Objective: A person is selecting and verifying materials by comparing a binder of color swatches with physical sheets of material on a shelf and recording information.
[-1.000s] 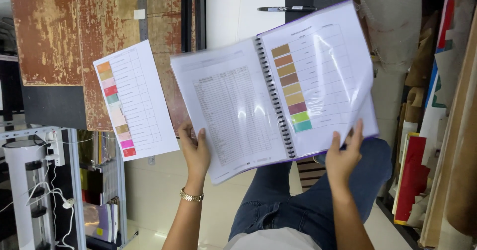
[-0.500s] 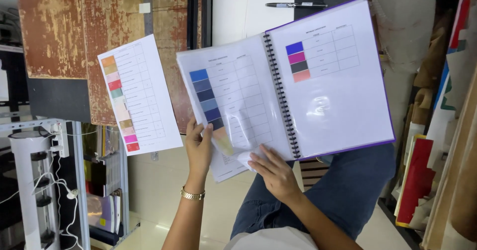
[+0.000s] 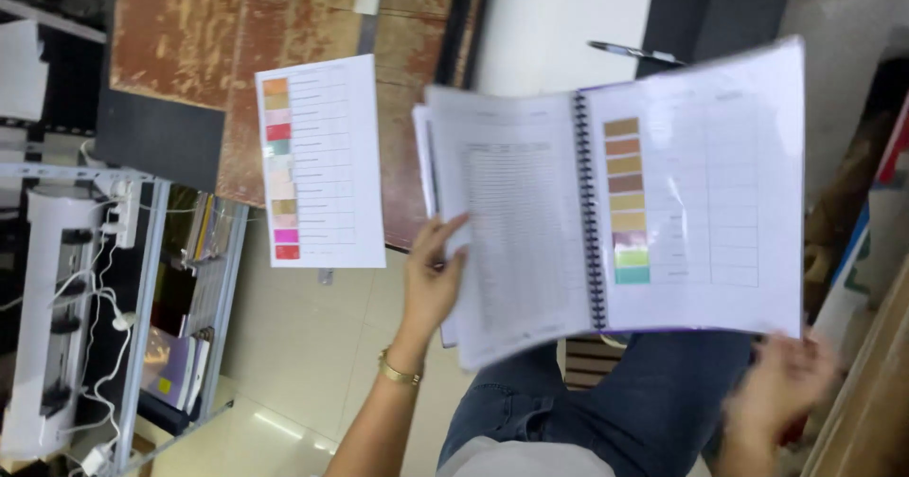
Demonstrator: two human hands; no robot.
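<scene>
In the head view, the left hand [image 3: 431, 283] grips the lower left pages of an open spiral-bound binder [image 3: 606, 202] held over the lap, fingers curled onto the sheet. The right hand [image 3: 781, 392], blurred at five o'clock under the binder's corner, shows no readable grip. A loose colour-swatch sheet [image 3: 322, 162] lies on the wooden table [image 3: 189, 32] at nine o'clock of the binder.

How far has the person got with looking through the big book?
The spiral binder is open partway, at a page of brown and green swatches. The left hand grips the left pages; the right hand is blurred below its corner. A loose colour sheet lies apart on the table.
</scene>
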